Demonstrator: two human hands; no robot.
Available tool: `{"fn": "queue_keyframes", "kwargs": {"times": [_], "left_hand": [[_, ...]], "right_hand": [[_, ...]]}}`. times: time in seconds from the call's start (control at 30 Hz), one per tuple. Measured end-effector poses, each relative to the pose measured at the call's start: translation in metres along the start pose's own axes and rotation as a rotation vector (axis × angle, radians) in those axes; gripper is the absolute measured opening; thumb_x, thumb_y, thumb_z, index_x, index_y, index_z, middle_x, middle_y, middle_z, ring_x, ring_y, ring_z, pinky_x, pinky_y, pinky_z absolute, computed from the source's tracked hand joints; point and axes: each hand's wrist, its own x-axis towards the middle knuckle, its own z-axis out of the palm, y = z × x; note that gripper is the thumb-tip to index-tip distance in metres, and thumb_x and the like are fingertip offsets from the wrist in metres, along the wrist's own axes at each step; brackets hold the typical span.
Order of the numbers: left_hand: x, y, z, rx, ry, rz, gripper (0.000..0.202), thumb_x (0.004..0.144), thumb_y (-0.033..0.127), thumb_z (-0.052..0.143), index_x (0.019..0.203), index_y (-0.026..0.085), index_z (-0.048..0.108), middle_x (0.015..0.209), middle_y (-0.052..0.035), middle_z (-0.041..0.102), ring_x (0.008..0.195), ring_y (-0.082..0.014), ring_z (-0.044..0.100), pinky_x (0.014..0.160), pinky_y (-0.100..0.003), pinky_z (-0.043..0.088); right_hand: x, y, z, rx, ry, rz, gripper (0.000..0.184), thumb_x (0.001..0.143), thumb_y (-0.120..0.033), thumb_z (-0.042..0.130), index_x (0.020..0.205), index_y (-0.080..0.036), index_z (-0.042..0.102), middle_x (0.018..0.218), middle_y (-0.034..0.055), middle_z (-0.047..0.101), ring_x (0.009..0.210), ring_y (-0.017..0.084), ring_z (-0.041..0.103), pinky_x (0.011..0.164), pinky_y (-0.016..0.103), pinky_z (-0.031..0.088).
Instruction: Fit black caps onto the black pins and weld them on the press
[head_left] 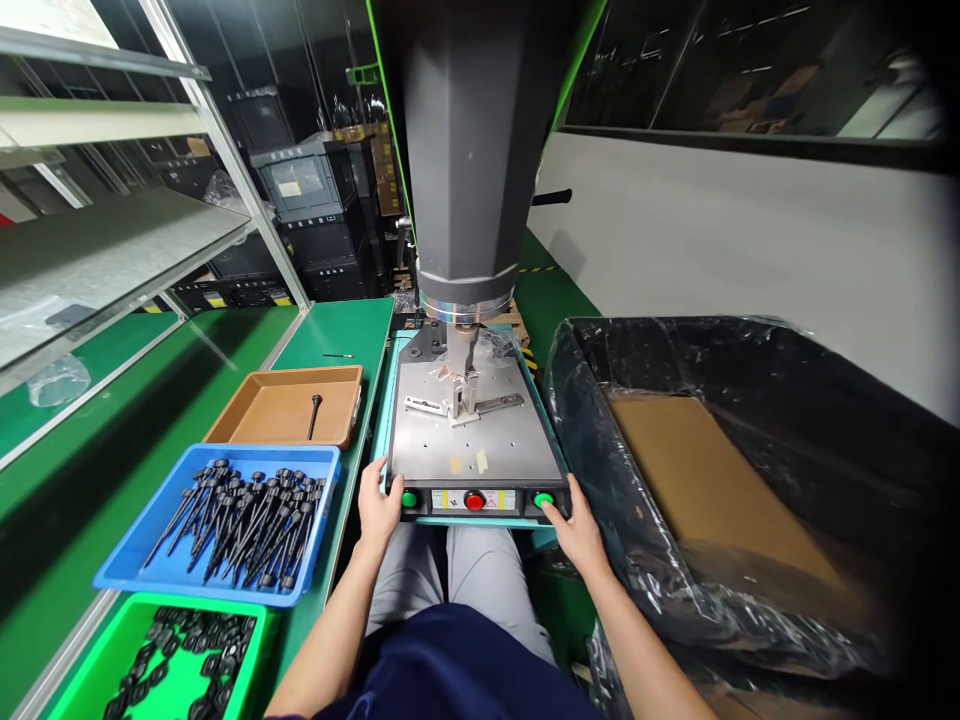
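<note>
My left hand (379,507) is at the front left corner of a press base, its fingers along the side edge and its thumb beside the left green button (409,499). At the opposite corner, my right hand (577,530) has its thumb on the right green button (544,500). Neither hand holds a loose thing. Between the buttons sits a red button (475,501) on the black front panel. Behind it, a metal plate (442,455) carries a small pale fixture (463,400). The tool (462,348) under the grey press head (472,180) reaches down to this fixture.
Left of the press stand a brown tray (255,390) with one black stemmed part (314,415), a blue tray (112,568) of several such parts, and a green bin (259,660) of small black pieces. A plastic-lined box (581,375) holding cardboard (712,470) stands right.
</note>
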Motion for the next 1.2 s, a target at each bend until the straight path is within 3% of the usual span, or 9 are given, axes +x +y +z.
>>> {"fn": "queue_keyframes", "kwargs": {"times": [0.1, 0.2, 0.33, 0.43, 0.6, 0.73, 0.83, 1.03, 1.2], "left_hand": [[0.018, 0.036, 0.01, -0.237, -0.141, 0.075, 0.036, 0.087, 0.036, 0.06, 0.12, 0.02, 0.062, 0.124, -0.0117, 0.061, 0.113, -0.023, 0.062, 0.093, -0.039, 0.054], [0.04, 0.067, 0.028, -0.464, -0.31, 0.064, 0.04, 0.084, 0.037, 0.066, 0.12, 0.019, 0.062, 0.117, -0.0121, 0.066, 0.104, -0.0212, 0.065, 0.092, -0.039, 0.053], [0.072, 0.096, 0.052, -0.631, -0.48, 0.066, 0.057, 0.079, 0.038, 0.074, 0.13, 0.02, 0.057, 0.125, -0.0145, 0.062, 0.095, -0.0178, 0.065, 0.091, -0.038, 0.051], [0.094, 0.11, 0.065, -0.645, -0.561, 0.074, 0.068, 0.076, 0.037, 0.077, 0.137, 0.023, 0.052, 0.136, -0.0159, 0.055, 0.092, -0.0166, 0.065, 0.088, -0.037, 0.052], [0.117, 0.125, 0.074, -0.619, -0.552, 0.087, 0.062, 0.075, 0.034, 0.076, 0.132, 0.018, 0.057, 0.128, -0.0153, 0.061, 0.083, -0.0155, 0.066, 0.081, -0.033, 0.053], [0.119, 0.132, 0.074, -0.554, -0.531, 0.087, 0.047, 0.079, 0.034, 0.072, 0.12, 0.012, 0.064, 0.1, -0.0115, 0.073, 0.084, -0.0188, 0.068, 0.081, -0.033, 0.053], [0.117, 0.135, 0.073, -0.573, -0.52, 0.06, 0.048, 0.078, 0.036, 0.072, 0.119, 0.012, 0.065, 0.092, -0.01, 0.075, 0.084, -0.0199, 0.069, 0.08, -0.032, 0.053], [0.118, 0.143, 0.071, -0.722, -0.528, -0.021, 0.055, 0.073, 0.041, 0.077, 0.119, 0.014, 0.064, 0.122, -0.0145, 0.068, 0.089, -0.0196, 0.071, 0.079, -0.032, 0.055], [0.124, 0.149, 0.067, -0.736, -0.494, -0.007, 0.056, 0.071, 0.041, 0.078, 0.119, 0.013, 0.065, 0.115, -0.0131, 0.07, 0.086, -0.0187, 0.07, 0.078, -0.031, 0.054]], "right_hand": [[0.004, 0.004, 0.001, 0.126, 0.004, 0.042, 0.087, 0.072, -0.061, 0.065, 0.145, -0.02, 0.044, 0.148, 0.0129, 0.047, 0.137, 0.031, 0.043, 0.114, 0.045, 0.035], [0.011, 0.0, 0.0, 0.27, 0.071, 0.087, 0.079, 0.071, -0.062, 0.067, 0.135, -0.017, 0.054, 0.139, 0.0168, 0.056, 0.13, 0.032, 0.052, 0.109, 0.047, 0.041], [0.015, -0.027, -0.001, 0.334, 0.26, 0.025, 0.067, 0.075, -0.058, 0.065, 0.124, -0.012, 0.059, 0.124, 0.0217, 0.064, 0.117, 0.031, 0.061, 0.105, 0.05, 0.045], [0.016, -0.055, 0.005, 0.362, 0.265, -0.054, 0.058, 0.078, -0.054, 0.064, 0.119, -0.013, 0.06, 0.115, 0.0204, 0.068, 0.107, 0.029, 0.065, 0.099, 0.05, 0.049], [0.025, -0.09, 0.031, 0.37, 0.023, -0.126, 0.05, 0.08, -0.054, 0.064, 0.112, -0.015, 0.063, 0.101, 0.0158, 0.073, 0.095, 0.027, 0.069, 0.093, 0.049, 0.052], [0.048, -0.124, 0.058, 0.323, -0.144, -0.192, 0.045, 0.082, -0.053, 0.061, 0.108, -0.017, 0.067, 0.1, 0.0132, 0.074, 0.095, 0.027, 0.069, 0.092, 0.048, 0.052], [0.07, -0.157, 0.075, 0.308, -0.135, -0.269, 0.043, 0.084, -0.053, 0.058, 0.108, -0.019, 0.068, 0.102, 0.0122, 0.073, 0.095, 0.027, 0.069, 0.09, 0.047, 0.054], [0.111, -0.212, 0.097, 0.222, 0.043, -0.439, 0.042, 0.086, -0.04, 0.052, 0.12, -0.019, 0.066, 0.124, 0.0159, 0.061, 0.111, 0.027, 0.061, 0.091, 0.043, 0.054], [0.138, -0.236, 0.104, 0.068, -0.079, -0.459, 0.037, 0.086, -0.04, 0.056, 0.116, -0.021, 0.068, 0.123, 0.0147, 0.061, 0.12, 0.03, 0.055, 0.105, 0.047, 0.043]]}}
